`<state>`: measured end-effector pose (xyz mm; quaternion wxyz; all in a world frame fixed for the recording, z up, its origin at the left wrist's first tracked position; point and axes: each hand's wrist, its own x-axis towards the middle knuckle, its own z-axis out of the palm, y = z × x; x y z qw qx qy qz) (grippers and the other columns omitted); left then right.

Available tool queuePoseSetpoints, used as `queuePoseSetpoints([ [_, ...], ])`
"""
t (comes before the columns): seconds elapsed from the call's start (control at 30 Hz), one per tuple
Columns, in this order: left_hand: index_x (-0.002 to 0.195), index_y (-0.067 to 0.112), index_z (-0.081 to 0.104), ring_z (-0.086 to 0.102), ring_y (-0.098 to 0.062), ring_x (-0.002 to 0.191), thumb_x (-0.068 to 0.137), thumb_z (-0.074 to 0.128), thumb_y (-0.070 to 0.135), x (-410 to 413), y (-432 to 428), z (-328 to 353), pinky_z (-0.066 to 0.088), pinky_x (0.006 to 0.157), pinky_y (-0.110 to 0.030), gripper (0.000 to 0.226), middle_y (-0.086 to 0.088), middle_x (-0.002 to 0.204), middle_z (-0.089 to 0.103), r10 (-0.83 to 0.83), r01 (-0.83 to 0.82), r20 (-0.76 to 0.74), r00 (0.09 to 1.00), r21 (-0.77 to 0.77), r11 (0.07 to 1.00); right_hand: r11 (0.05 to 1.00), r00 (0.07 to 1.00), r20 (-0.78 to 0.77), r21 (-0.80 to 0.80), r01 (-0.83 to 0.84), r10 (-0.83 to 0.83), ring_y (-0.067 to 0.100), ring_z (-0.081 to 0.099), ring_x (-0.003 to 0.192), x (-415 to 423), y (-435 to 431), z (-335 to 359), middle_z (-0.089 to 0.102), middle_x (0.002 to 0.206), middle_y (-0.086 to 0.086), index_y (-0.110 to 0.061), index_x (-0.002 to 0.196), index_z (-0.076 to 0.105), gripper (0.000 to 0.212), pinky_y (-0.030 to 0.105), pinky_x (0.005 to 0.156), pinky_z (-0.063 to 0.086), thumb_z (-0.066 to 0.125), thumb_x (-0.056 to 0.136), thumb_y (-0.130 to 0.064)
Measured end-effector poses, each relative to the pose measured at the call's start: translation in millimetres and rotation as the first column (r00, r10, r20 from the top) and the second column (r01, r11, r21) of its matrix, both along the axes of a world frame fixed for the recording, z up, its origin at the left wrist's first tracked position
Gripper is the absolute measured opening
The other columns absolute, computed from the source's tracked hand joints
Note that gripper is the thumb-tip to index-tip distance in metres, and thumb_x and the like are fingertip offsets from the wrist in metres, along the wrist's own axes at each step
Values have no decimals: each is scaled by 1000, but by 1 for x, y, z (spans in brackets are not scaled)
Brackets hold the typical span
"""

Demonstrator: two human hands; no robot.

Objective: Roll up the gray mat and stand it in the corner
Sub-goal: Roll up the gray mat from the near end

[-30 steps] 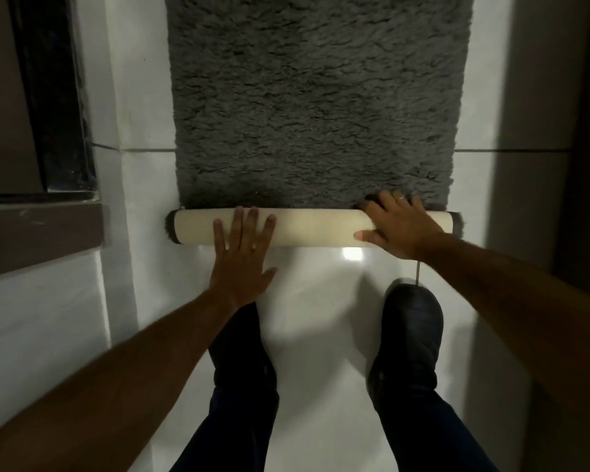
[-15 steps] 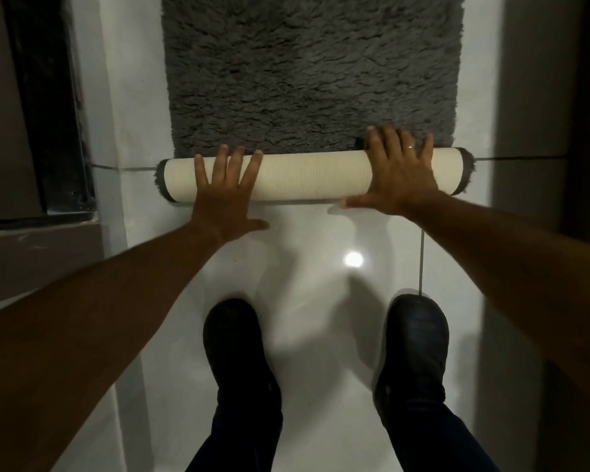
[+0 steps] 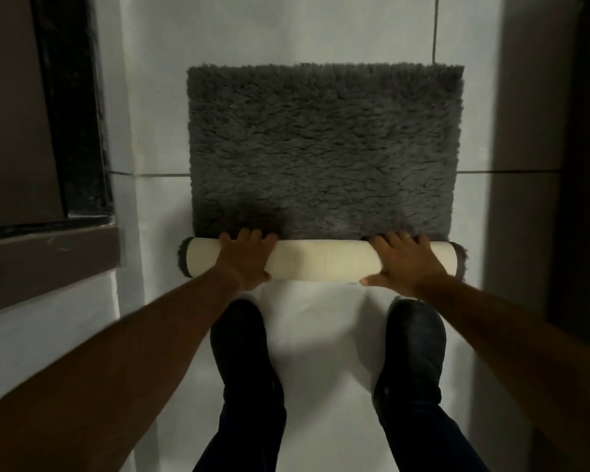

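The gray shaggy mat (image 3: 324,148) lies on the white tiled floor, its flat part stretching away from me. Its near end is wound into a thick roll (image 3: 321,262) with the cream ribbed backing facing out and gray pile showing at both ends. My left hand (image 3: 246,258) curls over the left part of the roll, fingers hooked over its far side. My right hand (image 3: 406,264) wraps the right part the same way, thumb low on the near side.
My two dark shoes (image 3: 242,349) (image 3: 414,345) stand on the floor just behind the roll. A dark door frame and brown step (image 3: 48,253) run along the left. A shadowed wall (image 3: 539,165) bounds the right side.
The roll has grown thicker as both hands pushed it forward over the mat. The flat hands have curled around the roll. The mat's far edge has come into view.
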<state>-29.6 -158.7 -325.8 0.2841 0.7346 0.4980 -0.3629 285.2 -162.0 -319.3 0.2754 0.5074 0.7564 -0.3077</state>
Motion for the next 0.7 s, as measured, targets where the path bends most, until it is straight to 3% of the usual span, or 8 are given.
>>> queuePoseSetpoints([
  [0.1, 148, 25, 22, 29, -37, 135, 80, 71, 50, 0, 28, -1, 21, 108, -65, 87, -13, 147, 35, 62, -63, -16, 998, -175, 982, 978, 998, -60, 205, 48, -37, 37, 29, 144, 1, -34, 6, 37, 156, 16, -13, 153, 27, 93, 68, 113, 19, 37, 85, -76],
  [0.2, 151, 32, 16, 19, -36, 140, 73, 77, 53, 0, 63, -2, 13, 111, -64, 101, -13, 153, 22, 65, -59, 16, 998, -245, 968, 967, 999, -41, 252, 19, -9, 36, 2, 152, -4, -36, 3, 11, 165, 16, -12, 158, 11, 114, 71, 115, 1, 24, 77, -91],
  [0.3, 148, 32, 26, 29, -39, 135, 72, 80, 45, -13, 61, 8, 23, 108, -62, 94, -15, 148, 31, 172, -195, 256, 951, 67, 978, 957, 999, 15, 288, 31, -36, 36, -7, 152, -10, 6, -8, 2, 166, 16, -13, 158, 6, 119, 73, 113, 0, 17, 73, -95],
  [0.4, 141, 17, 40, 37, -38, 132, 86, 57, 42, -36, 36, 20, 28, 108, -57, 62, -19, 140, 45, 65, -346, 517, 854, 469, 812, 933, 999, 10, 356, 46, -53, 35, -5, 152, -7, 57, -11, 1, 166, 16, -14, 158, 6, 114, 74, 112, 1, 16, 76, -93],
  [0.43, 141, 14, 40, 36, -38, 134, 88, 51, 47, -36, 31, 22, 26, 109, -58, 63, -20, 141, 45, 1, -295, 494, 869, 518, 803, 924, 998, 16, 380, 45, -55, 35, -4, 152, -7, 70, -10, 3, 166, 15, -15, 158, 7, 111, 74, 112, 1, 16, 78, -92],
  [0.5, 149, 13, 27, 24, -39, 142, 83, 48, 70, -21, 31, 19, 15, 112, -66, 90, -22, 152, 33, -21, -136, 325, 945, 454, 881, 904, 995, 18, 420, 82, -99, 36, 0, 152, -9, 88, -5, 6, 166, 15, -15, 158, 10, 105, 75, 112, 2, 15, 82, -88],
  [0.6, 155, 16, 6, 9, -42, 146, 60, 62, 85, 9, 59, 11, 0, 109, -72, 130, -22, 158, 18, 59, -84, 80, 995, 352, 932, 886, 989, -25, 440, 145, -149, 37, 3, 152, -14, 95, 5, 11, 165, 16, -12, 157, 13, 102, 73, 114, 0, 17, 85, -85],
  [0.7, 151, 17, 23, 32, -42, 136, 52, 80, 71, 14, 100, 6, 14, 109, -73, 125, -21, 147, 39, 111, -119, 41, 993, 342, 932, 919, 998, -44, 389, 57, -43, 38, 14, 150, -13, 90, 7, 21, 162, 19, -9, 155, 18, 111, 70, 115, 6, 33, 79, -87],
])
